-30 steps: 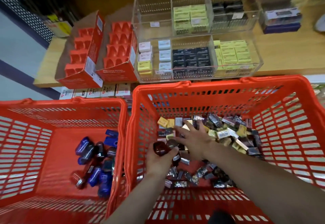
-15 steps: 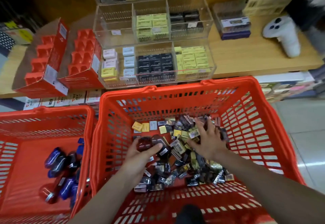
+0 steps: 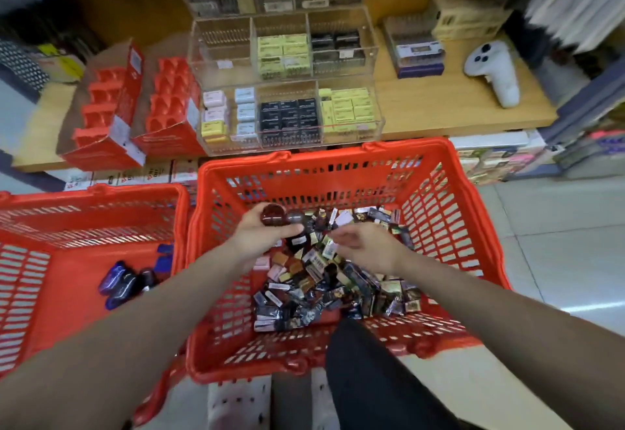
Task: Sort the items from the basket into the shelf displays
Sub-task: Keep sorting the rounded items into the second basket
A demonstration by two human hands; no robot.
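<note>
Gripping dark red pods, apparently two, in the left hand over the basket, near its far wall. Hovering beside it, right hand, fingers loosely curled, seemingly empty, blurred. Lying below, mixed packets; beyond, shelf displays.

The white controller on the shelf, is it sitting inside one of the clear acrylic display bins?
No, the white controller lies on the bare wooden shelf, off to the right of the acrylic display bins.
</note>
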